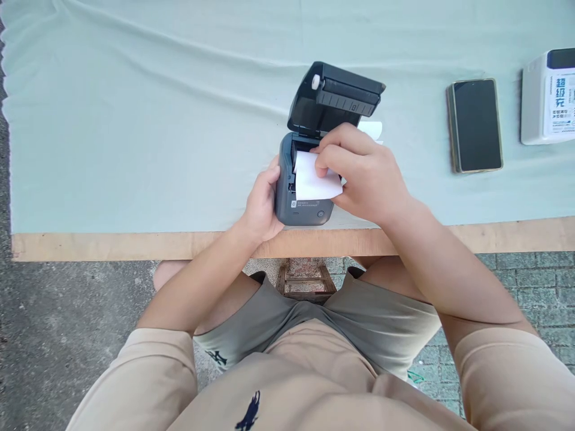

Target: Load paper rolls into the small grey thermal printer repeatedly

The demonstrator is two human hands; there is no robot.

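Note:
A dark grey label printer is near the table's front edge, its hinged lid tipped up and back. My left hand wraps around the printer's left side. White paper comes out of the open compartment and lies over the printer's front. My right hand is closed at the paper, with the index finger curled onto it and the thumb near its lower right corner. Part of the compartment is hidden behind my fingers. Behind the right hand, a white roll-like piece shows on the cloth.
A pale green cloth covers the table, whose bare wooden edge runs along the front. To the right lies a dark-screened phone. A white box-shaped device with a printed label stands at the far right.

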